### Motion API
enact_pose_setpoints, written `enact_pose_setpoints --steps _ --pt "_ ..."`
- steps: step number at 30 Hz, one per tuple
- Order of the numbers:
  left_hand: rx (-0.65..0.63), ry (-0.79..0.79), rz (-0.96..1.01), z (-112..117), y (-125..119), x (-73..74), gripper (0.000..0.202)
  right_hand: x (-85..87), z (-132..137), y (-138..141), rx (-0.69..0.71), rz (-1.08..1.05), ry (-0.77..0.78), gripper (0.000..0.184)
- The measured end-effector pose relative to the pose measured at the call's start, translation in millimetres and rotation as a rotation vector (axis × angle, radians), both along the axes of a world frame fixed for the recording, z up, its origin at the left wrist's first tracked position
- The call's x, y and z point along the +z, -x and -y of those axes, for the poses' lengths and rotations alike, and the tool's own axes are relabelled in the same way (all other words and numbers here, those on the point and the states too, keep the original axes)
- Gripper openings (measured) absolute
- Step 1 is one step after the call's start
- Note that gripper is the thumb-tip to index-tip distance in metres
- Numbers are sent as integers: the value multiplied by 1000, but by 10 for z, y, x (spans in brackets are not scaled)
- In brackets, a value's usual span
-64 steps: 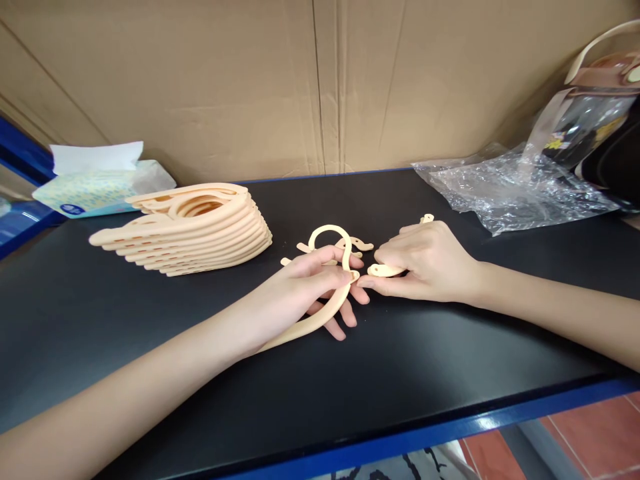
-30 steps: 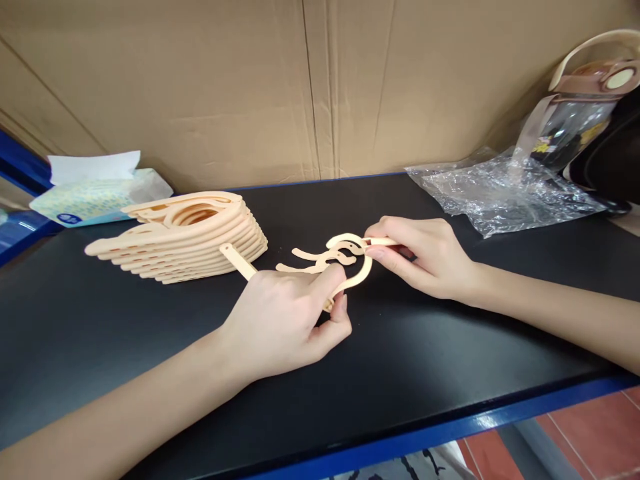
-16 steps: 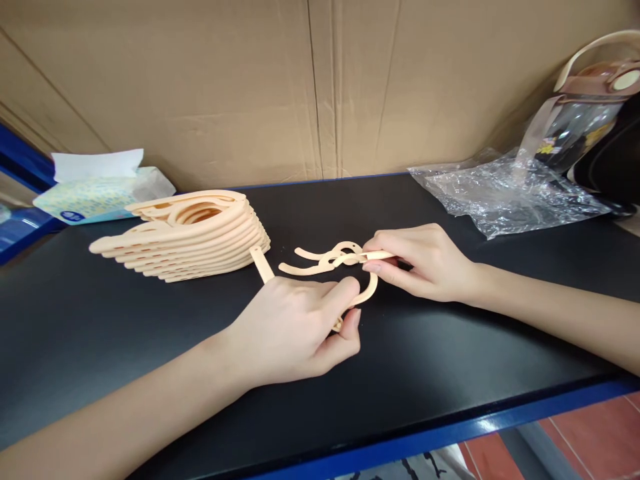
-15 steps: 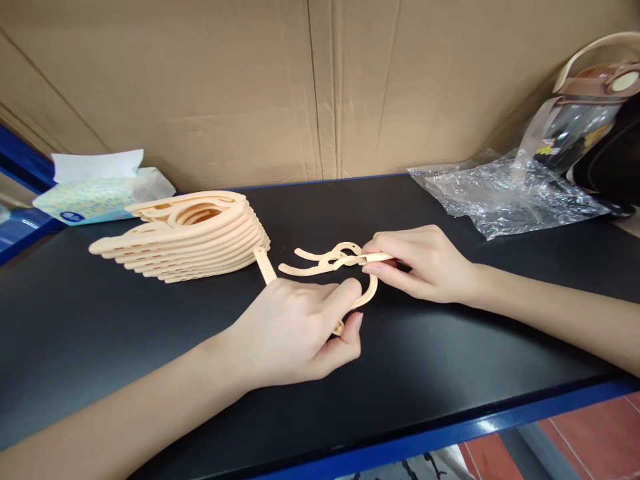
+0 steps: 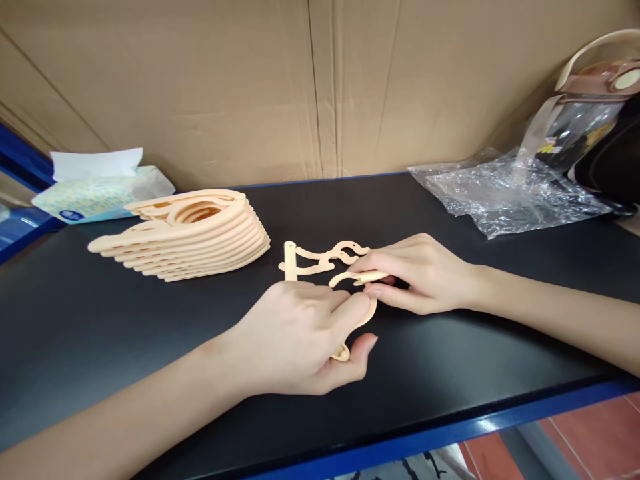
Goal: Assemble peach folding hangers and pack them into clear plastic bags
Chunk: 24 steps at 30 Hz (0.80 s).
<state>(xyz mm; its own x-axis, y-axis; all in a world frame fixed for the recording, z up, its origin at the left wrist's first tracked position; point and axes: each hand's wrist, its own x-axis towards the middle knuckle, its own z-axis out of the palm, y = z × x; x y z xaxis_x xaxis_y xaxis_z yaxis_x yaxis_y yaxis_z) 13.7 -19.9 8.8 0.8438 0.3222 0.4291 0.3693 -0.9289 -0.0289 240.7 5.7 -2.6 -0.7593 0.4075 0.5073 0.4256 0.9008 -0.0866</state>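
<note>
Curved cream hook (image 5: 371,311), low over black tabletop (image 5: 450,360): left hand (image 5: 300,337) closed around it, right hand (image 5: 420,273) pinching small cream part (image 5: 373,276) (any join hidden). Probably fitting step; next calls for steady left hold, careful alignment.

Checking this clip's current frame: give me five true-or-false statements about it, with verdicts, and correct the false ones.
1. The stack is to the left of the loose pieces. True.
2. The left hand is empty. False: it grips a cream piece.
3. The right hand holds a small part. True.
4. The plastic bag lies near the bottle. True.
5. The tissue pack stands beside the bottle. False: it is on the far left, next to the stack.
</note>
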Motion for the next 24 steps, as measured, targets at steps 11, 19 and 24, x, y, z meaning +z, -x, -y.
enact_pose_setpoints --steps 11,19,24 --pt "2 -107 -7 22 -17 76 25 2 68 42 -30 -43 41 30" --pt "2 -63 -1 0 -9 75 23 41 23 61 -129 -127 -43 19" --pt "164 -123 23 4 -15 65 20 36 18 44 -203 -118 -89 20"
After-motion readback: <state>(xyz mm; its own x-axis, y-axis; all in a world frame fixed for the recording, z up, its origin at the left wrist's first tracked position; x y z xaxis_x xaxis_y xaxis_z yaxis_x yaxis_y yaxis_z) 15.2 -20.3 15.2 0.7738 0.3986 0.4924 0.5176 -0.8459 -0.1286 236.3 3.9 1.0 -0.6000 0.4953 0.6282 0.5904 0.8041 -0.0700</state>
